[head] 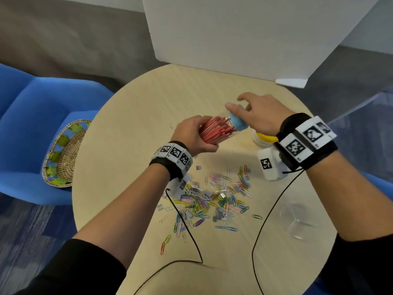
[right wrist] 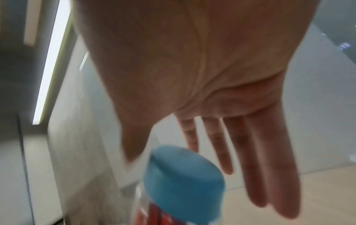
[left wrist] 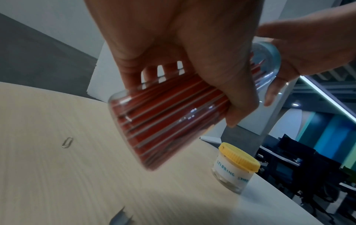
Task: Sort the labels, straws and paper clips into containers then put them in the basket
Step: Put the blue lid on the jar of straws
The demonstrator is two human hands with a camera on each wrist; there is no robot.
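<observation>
My left hand [head: 191, 134] grips a clear jar of red straws [head: 217, 133], held tilted above the table; the left wrist view shows the fingers and thumb [left wrist: 221, 91] wrapped round the jar [left wrist: 169, 121]. A blue lid [head: 239, 123] sits on the jar's mouth. My right hand [head: 255, 111] hovers at that lid [right wrist: 183, 182], its fingers [right wrist: 260, 152] straight, the thumb beside the lid's rim. Coloured paper clips and small grey labels [head: 212, 199] lie scattered on the table in front of me. A woven basket [head: 63, 152] rests on the blue chair at the left.
A small jar with a yellow lid [head: 263, 139] stands on the round wooden table [head: 127, 167] under my right wrist, its handwritten label visible [left wrist: 233, 172]. An empty clear container [head: 297, 220] sits front right. A white board [head: 234, 28] stands behind. One stray clip [head: 171, 125] lies far left.
</observation>
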